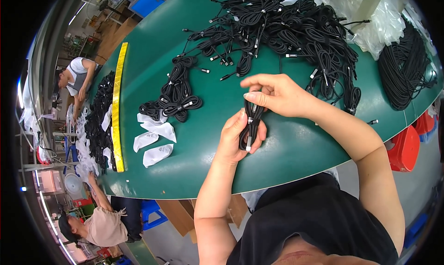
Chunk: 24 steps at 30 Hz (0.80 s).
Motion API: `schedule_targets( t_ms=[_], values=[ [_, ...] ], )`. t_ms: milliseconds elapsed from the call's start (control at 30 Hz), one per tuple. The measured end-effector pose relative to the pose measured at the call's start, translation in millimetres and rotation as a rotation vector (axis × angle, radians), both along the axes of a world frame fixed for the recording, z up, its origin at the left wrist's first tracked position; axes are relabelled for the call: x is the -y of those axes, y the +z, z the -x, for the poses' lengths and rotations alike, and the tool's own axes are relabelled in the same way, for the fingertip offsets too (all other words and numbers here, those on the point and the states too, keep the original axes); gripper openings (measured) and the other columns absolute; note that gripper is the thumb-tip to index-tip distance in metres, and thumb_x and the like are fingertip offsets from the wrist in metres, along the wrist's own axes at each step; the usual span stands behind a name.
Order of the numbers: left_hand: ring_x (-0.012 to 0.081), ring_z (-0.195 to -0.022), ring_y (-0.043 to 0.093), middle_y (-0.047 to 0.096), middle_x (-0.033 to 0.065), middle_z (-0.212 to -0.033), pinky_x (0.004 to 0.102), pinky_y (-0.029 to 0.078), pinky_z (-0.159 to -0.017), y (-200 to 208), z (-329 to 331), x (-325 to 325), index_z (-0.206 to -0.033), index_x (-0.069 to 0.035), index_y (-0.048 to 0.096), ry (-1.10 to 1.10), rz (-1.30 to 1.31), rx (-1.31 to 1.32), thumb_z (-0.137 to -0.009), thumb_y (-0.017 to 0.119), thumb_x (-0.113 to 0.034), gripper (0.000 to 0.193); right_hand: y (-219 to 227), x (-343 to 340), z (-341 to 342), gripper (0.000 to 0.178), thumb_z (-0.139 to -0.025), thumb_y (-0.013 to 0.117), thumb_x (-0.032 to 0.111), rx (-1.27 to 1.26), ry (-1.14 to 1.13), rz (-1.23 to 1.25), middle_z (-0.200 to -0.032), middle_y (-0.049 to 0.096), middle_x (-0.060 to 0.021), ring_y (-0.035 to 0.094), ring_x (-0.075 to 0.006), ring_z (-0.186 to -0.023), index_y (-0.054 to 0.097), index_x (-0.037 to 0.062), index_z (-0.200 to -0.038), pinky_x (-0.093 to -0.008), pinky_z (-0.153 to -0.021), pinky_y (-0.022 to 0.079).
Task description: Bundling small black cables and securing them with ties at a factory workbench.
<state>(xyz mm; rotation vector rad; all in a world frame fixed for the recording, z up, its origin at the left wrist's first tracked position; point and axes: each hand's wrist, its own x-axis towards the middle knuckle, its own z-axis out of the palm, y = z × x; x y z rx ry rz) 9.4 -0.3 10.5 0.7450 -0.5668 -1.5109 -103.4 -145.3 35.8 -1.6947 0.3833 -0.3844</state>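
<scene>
Between my two hands is a coiled black cable (253, 121), bundled lengthwise, with a metal plug with a white tip at its lower end. My left hand (236, 134) is wrapped round the lower part of the bundle. The fingers of my right hand (273, 93) close on its upper end, thumb laid across the top. Just left of my hands, a small pile of coiled black cables (178, 91) lies on the green table. White paper-like slips (158, 155) are spread below that pile.
A large heap of black cables (286, 29) covers the far side. Clear plastic bags (379, 29) and a big black coil (402, 70) lie at right. A yellow strip (119, 107) crosses the table's left; two people work beyond it. Red stools (404, 149) stand at right.
</scene>
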Motion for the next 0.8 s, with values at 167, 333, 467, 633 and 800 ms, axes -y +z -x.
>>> schedule_targets(
  t_ms=[167, 333, 467, 633, 800],
  values=[
    [0.0145, -0.055, 0.056, 0.059, 0.0153, -0.085, 0.0225, 0.043, -0.044, -2.5, 0.4, 4.1, -0.118, 0.003, 0.044, 0.289, -0.026, 0.292, -0.092, 0.047, -0.035, 0.046, -6.0, 9.8, -1.0, 0.024, -0.086, 0.060, 0.023, 0.027, -0.159, -0.071, -0.072, 0.061, -0.0022, 0.054, -0.0061, -0.065, 0.062, -0.0010, -0.088, -0.0221, -0.058, 0.044],
    [0.0089, -0.055, 0.052, 0.060, 0.0083, -0.084, 0.0210, 0.041, -0.045, -8.5, 0.7, 1.8, -0.116, 0.000, 0.052, 0.256, -0.179, 0.728, -0.093, 0.047, -0.017, 0.029, -11.6, 19.6, 0.9, 0.020, -0.086, 0.059, 0.023, -0.127, -0.217, -0.215, -0.068, 0.054, 0.0024, 0.041, -0.0032, -0.052, 0.060, 0.0025, -0.086, -0.0182, -0.044, 0.032],
    [0.0062, -0.049, 0.048, 0.059, 0.0031, -0.073, 0.0188, 0.038, -0.044, -9.4, 1.2, 0.5, -0.111, -0.001, 0.056, 0.372, -0.076, 0.982, -0.094, 0.045, -0.022, 0.029, -11.5, 15.7, -2.1, 0.021, -0.087, 0.057, 0.023, -0.185, -0.237, -0.094, -0.070, 0.056, 0.0011, 0.043, -0.0036, -0.051, 0.060, 0.0021, -0.086, -0.0184, -0.044, 0.034],
    [0.0131, -0.055, 0.053, 0.060, 0.0159, -0.084, 0.0224, 0.044, -0.046, 5.2, -32.5, 0.2, -0.106, 0.004, 0.052, 0.700, -0.028, 0.186, -0.095, 0.042, -0.029, 0.036, -12.7, 11.5, -6.8, 0.036, -0.092, 0.049, 0.031, -0.147, -0.247, 0.101, -0.084, 0.059, -0.0048, 0.052, -0.0070, -0.058, 0.055, -0.0013, -0.108, -0.0207, -0.049, 0.042],
    [0.0244, -0.065, 0.059, 0.060, 0.0227, -0.097, 0.0300, 0.048, -0.053, 14.0, -28.3, -9.1, -0.104, 0.003, 0.049, 0.718, 0.018, -0.356, -0.093, 0.044, -0.032, 0.037, -25.4, 10.8, -15.3, 0.033, -0.083, 0.055, 0.022, -0.216, -0.134, 0.651, -0.092, 0.059, -0.0155, 0.058, -0.0313, -0.085, 0.055, 0.0022, -0.110, -0.0408, -0.075, 0.047]
  ],
)
